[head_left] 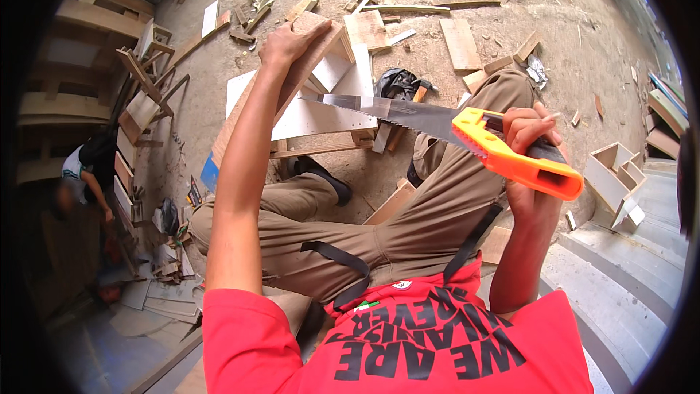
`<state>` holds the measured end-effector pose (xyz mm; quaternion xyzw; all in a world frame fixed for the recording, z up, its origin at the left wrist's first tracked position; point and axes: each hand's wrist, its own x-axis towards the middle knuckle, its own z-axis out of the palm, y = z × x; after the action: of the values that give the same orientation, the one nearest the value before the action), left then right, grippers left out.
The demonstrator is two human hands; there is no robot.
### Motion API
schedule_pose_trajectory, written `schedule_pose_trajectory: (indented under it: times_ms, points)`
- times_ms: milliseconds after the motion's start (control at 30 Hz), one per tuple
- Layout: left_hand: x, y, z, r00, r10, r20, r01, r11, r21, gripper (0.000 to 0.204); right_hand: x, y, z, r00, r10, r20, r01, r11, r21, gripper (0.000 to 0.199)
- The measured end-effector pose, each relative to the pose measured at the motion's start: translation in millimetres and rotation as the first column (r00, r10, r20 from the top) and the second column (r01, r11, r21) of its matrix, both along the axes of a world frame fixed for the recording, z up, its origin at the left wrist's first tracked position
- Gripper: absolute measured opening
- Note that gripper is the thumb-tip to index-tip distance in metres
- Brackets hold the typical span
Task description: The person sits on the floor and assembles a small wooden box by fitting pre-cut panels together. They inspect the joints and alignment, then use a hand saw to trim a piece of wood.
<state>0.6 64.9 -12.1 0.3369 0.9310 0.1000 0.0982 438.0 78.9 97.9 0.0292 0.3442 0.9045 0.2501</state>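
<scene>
My left hand (288, 42) grips the upper end of a long wooden board (310, 62), which slants down to the left behind my forearm. In my right hand (529, 131) is a handsaw (415, 114), held by its orange and yellow handle. The saw's blade points left, teeth facing down toward me, its tip close to the board's right edge. Whether the tip touches the wood I cannot tell. Beneath the board stands a low support with a white top (321, 118), between my bent legs.
Wood offcuts (459, 44) and shavings litter the floor ahead. A black plastic bag (399, 84) lies beyond the support, near an orange-handled tool (419, 95). A small compartmented box (615, 175) sits at right. Another person (91, 175) is at far left, beside stacked wooden frames (80, 106).
</scene>
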Motion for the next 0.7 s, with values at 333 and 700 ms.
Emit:
schedule_pose_trajectory:
  times_ms: [333, 700]
  points:
    - [2.9, 4.2, 1.0, 1.000, 0.007, 0.026, -0.008, 1.000, 0.024, 0.131, -87.5, -21.8, -130.1, 0.872, -0.286, 0.398, 0.317, 0.948, -0.013, 0.009]
    - [19.9, -2.4, 8.2, 1.000, -0.007, -0.004, 0.008, 0.994, 0.107, 0.116, -108.7, -34.2, -206.2, 0.583, -0.037, 0.812, 0.050, 0.999, 0.009, 0.028]
